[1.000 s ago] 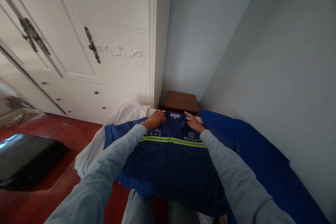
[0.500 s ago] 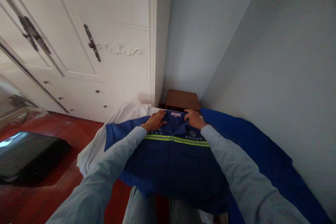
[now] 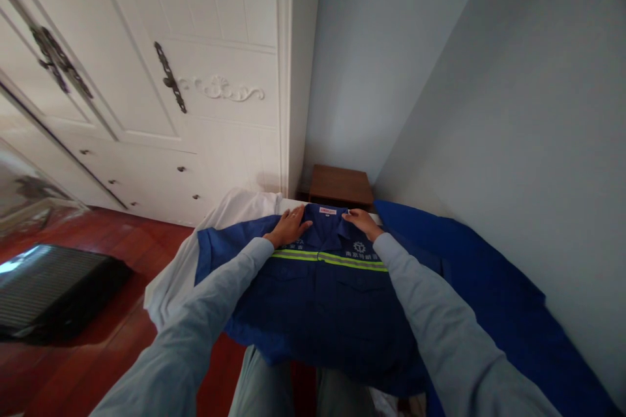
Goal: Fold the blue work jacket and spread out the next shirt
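Note:
A navy blue work jacket (image 3: 293, 293) lies spread front side up, with a yellow-and-grey reflective stripe across its chest and white lettering above the stripe. Its collar is turned away from me, and a white label (image 3: 327, 211) shows inside the neck. My left hand (image 3: 287, 228) rests flat on the jacket beside the collar, thumb apart from the fingers. At the other side of the collar, my right hand (image 3: 362, 223) pinches the collar's edge between thumb and fingers. The jacket's lower edge hangs over my knees.
White cloth (image 3: 171, 283) lies beneath the jacket at the left. A brighter blue cloth (image 3: 469, 267) stretches along the right wall. Beyond the collar stands a small brown wooden cabinet (image 3: 340, 182). A white wardrobe (image 3: 229, 150) and a black suitcase (image 3: 59, 287) are to the left.
My right fingers have closed more on the collar edge, and the collar there has shifted slightly. My left hand stays nearly in place, its fingers moved a little.

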The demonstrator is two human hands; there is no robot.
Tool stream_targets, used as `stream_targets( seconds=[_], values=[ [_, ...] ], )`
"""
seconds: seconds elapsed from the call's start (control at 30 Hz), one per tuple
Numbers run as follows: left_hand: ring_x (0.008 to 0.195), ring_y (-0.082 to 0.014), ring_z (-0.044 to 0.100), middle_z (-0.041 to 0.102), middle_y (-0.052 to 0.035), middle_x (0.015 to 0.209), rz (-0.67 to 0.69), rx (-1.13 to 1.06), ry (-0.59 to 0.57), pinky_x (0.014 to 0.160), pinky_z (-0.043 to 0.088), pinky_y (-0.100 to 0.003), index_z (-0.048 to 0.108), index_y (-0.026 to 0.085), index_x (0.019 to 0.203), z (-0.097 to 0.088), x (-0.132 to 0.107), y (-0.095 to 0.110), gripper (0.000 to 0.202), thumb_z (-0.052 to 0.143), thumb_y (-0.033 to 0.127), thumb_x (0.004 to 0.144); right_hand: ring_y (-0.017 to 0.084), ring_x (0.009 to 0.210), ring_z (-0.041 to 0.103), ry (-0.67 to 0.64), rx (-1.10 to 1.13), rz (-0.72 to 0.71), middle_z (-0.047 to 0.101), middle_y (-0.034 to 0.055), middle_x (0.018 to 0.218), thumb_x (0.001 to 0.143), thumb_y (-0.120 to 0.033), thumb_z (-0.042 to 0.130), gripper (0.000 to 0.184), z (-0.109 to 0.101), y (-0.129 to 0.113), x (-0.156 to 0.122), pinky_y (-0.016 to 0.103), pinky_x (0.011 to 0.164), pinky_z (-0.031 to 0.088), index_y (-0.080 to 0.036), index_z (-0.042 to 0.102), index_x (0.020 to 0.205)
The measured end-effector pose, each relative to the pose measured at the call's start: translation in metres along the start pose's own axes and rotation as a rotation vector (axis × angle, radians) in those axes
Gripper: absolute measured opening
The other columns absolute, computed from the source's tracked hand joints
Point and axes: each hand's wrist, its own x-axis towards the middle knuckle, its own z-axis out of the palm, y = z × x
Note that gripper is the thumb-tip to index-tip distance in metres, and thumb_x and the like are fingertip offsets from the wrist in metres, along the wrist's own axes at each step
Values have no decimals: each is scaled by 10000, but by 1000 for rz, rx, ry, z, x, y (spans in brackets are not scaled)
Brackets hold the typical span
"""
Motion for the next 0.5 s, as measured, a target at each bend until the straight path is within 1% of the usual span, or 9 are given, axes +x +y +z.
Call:
stream_targets(
  seconds=[0.07, 0.1, 0.17, 0.23, 0.3, 0.37, 0.43, 0.5],
  values=[
    [1464, -299, 396, 435, -215, 1557, -42, -39, 42, 1231, 258, -486, 393, 77, 1497, 0, 7, -2, 660, 341, 504, 996, 215, 829, 667, -9, 67, 46, 754, 106, 940, 774, -493, 713, 431, -1, 1, 2, 282, 657, 464, -130, 737, 1006],
    [1415, -288, 464, 499, -204, 1514, -59, -64, 59, 1201, 324, -458, 444, 92, 1464, -1, 12, -3, 620, 356, 487, 995, 200, 766, 648, -15, 91, 70, 749, 103, 893, 756, -503, 723, 447, -2, 1, 4, 271, 608, 437, -121, 738, 987],
    [1282, -266, 590, 613, -177, 1403, -90, -114, 81, 1102, 450, -394, 528, 120, 1398, -4, 21, -5, 567, 452, 475, 963, 164, 662, 595, -32, 133, 104, 736, 90, 823, 715, -494, 750, 456, -6, 1, 8, 252, 544, 381, -113, 742, 965],
    [1163, -260, 657, 681, -158, 1301, -116, -160, 86, 1004, 517, -359, 596, 130, 1330, -9, 30, -7, 554, 566, 476, 899, 140, 606, 553, -51, 157, 117, 727, 75, 784, 679, -460, 777, 452, -11, 2, 10, 245, 519, 353, -114, 747, 967],
    [1080, -253, 682, 731, -119, 1203, -121, -198, 70, 954, 534, -349, 667, 149, 1238, -15, 36, -7, 528, 639, 489, 835, 133, 588, 541, -62, 160, 112, 724, 64, 756, 655, -428, 799, 444, -16, 4, 12, 245, 522, 356, -118, 753, 969],
    [997, -238, 689, 767, -71, 1091, -108, -230, 31, 898, 540, -328, 722, 176, 1141, -22, 41, -7, 509, 676, 533, 782, 139, 594, 556, -63, 142, 100, 728, 61, 743, 635, -403, 822, 426, -21, 6, 13, 254, 543, 385, -122, 760, 949],
    [882, -224, 693, 780, -56, 942, -109, -249, -21, 792, 541, -301, 763, 174, 1025, -28, 44, -6, 520, 623, 615, 790, 157, 625, 592, -56, 113, 81, 740, 65, 752, 613, -375, 846, 397, -24, 8, 15, 273, 588, 431, -129, 767, 915],
    [751, -209, 680, 758, -62, 776, -133, -250, -76, 682, 519, -286, 782, 163, 863, -34, 46, -7, 593, 486, 677, 848, 183, 685, 637, -43, 75, 55, 754, 70, 785, 603, -336, 858, 350, -24, 10, 16, 295, 653, 476, -140, 769, 880]
  ],
)
